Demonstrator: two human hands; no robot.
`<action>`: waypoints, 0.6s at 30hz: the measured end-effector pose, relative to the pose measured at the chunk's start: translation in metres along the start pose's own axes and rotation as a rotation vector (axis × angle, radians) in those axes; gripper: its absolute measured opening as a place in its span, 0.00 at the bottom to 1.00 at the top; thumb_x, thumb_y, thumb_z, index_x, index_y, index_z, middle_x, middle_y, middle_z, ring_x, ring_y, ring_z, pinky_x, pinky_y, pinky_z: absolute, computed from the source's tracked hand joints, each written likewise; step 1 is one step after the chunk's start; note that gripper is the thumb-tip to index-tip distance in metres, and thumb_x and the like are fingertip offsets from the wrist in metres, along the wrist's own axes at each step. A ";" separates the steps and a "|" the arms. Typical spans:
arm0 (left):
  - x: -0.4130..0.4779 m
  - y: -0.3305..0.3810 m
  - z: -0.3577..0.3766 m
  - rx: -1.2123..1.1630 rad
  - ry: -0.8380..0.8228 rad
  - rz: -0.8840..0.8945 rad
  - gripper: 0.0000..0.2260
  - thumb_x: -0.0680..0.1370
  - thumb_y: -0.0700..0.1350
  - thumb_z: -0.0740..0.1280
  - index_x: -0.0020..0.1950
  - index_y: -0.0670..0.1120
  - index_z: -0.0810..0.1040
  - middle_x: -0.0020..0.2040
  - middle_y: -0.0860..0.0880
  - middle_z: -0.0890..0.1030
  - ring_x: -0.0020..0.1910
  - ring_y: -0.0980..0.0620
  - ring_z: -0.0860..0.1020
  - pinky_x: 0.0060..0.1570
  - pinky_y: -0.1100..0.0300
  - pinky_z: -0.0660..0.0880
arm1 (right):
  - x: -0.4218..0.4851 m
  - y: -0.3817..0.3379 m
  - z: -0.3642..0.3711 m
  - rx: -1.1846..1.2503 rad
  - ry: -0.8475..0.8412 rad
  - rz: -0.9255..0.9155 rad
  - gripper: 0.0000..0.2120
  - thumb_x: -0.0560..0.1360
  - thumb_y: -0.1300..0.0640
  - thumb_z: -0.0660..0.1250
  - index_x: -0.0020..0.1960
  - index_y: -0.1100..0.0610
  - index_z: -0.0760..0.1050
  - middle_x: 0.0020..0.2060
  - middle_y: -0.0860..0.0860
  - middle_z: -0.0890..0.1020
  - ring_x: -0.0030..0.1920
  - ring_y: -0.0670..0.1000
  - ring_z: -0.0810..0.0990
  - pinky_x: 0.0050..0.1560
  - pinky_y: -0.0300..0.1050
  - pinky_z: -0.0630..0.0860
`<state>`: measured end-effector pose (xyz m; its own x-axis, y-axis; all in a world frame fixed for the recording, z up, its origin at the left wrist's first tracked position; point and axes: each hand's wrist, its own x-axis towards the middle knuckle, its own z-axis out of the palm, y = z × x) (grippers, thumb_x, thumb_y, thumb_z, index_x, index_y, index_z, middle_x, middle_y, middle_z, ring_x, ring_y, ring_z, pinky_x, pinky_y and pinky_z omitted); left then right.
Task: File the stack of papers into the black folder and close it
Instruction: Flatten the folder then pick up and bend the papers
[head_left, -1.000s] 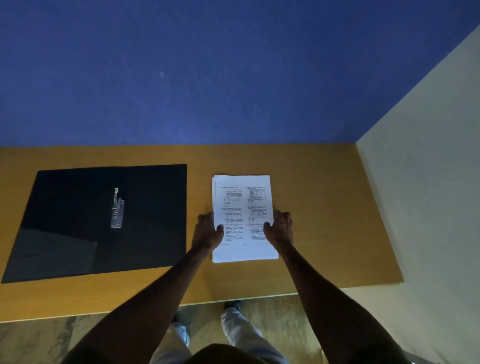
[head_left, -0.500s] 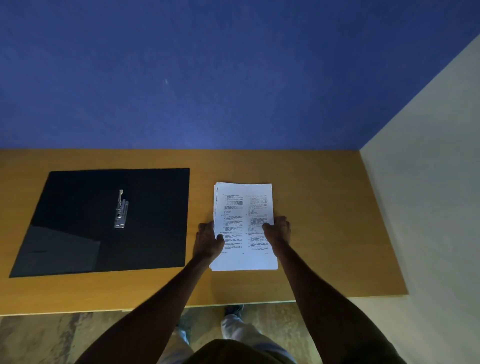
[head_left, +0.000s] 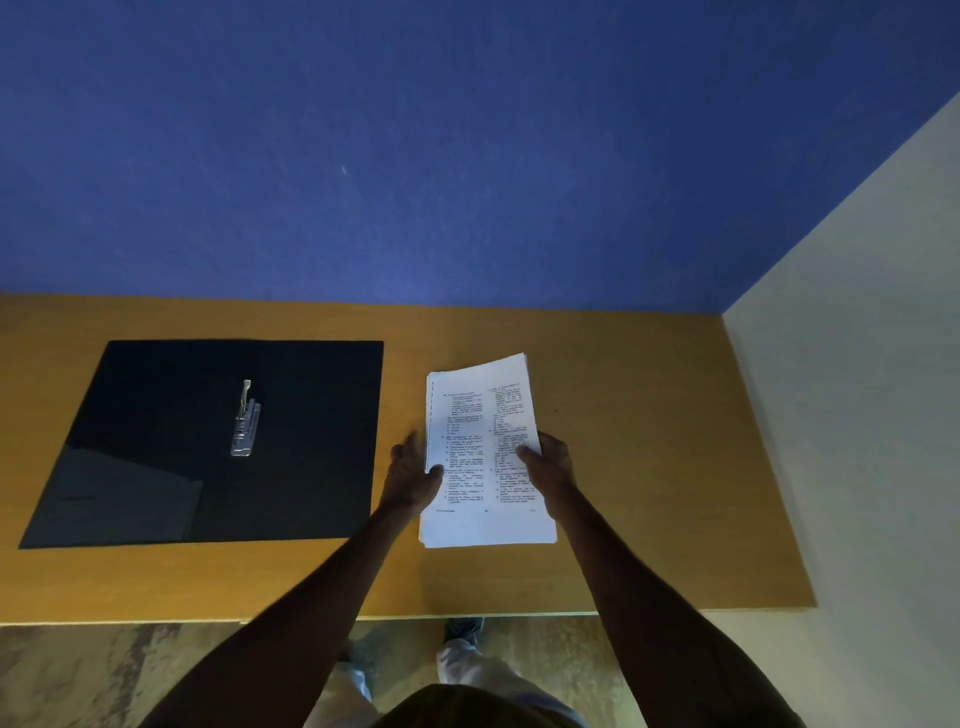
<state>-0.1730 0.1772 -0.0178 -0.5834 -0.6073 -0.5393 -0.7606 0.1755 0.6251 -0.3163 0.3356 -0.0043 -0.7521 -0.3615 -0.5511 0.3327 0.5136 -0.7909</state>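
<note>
A stack of printed white papers (head_left: 483, 415) is raised off the wooden table (head_left: 649, 467), its far end tilted up. My left hand (head_left: 413, 478) grips its left edge with the thumb on top. My right hand (head_left: 550, 467) grips the right edge the same way. The black folder (head_left: 156, 441) lies open and flat to the left, apart from the papers. A metal clip mechanism (head_left: 245, 423) sits near the folder's spine, its lever up.
A blue wall (head_left: 415, 156) rises behind the table and a pale wall (head_left: 857, 415) closes the right side. The table's near edge runs across the bottom, with floor and my legs below it.
Both hands have closed on the stack's sides and lifted it off the table, far end rising and tilting. The folder has not moved.
</note>
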 end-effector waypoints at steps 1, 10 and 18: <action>0.003 0.005 -0.006 -0.115 0.046 -0.042 0.38 0.84 0.39 0.69 0.89 0.46 0.52 0.85 0.39 0.62 0.79 0.36 0.72 0.69 0.47 0.77 | -0.001 -0.001 -0.002 0.025 -0.021 -0.019 0.14 0.84 0.69 0.65 0.68 0.67 0.82 0.59 0.61 0.87 0.59 0.63 0.86 0.53 0.46 0.86; 0.031 0.050 -0.044 -0.626 0.137 0.134 0.12 0.86 0.34 0.63 0.69 0.36 0.76 0.66 0.38 0.84 0.66 0.34 0.83 0.64 0.35 0.83 | -0.001 -0.020 -0.011 0.240 -0.091 -0.192 0.12 0.83 0.70 0.67 0.65 0.74 0.79 0.62 0.71 0.84 0.61 0.76 0.84 0.63 0.74 0.79; 0.017 0.076 -0.040 -0.581 0.347 0.510 0.14 0.89 0.39 0.60 0.74 0.38 0.70 0.68 0.41 0.82 0.65 0.42 0.84 0.58 0.43 0.85 | 0.007 -0.057 -0.014 0.117 0.079 -0.347 0.15 0.84 0.70 0.65 0.70 0.67 0.78 0.63 0.61 0.86 0.64 0.64 0.86 0.67 0.68 0.82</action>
<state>-0.2292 0.1493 0.0434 -0.6224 -0.7820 0.0325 -0.1050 0.1245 0.9867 -0.3481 0.3144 0.0405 -0.8714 -0.4351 -0.2268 0.1100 0.2773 -0.9545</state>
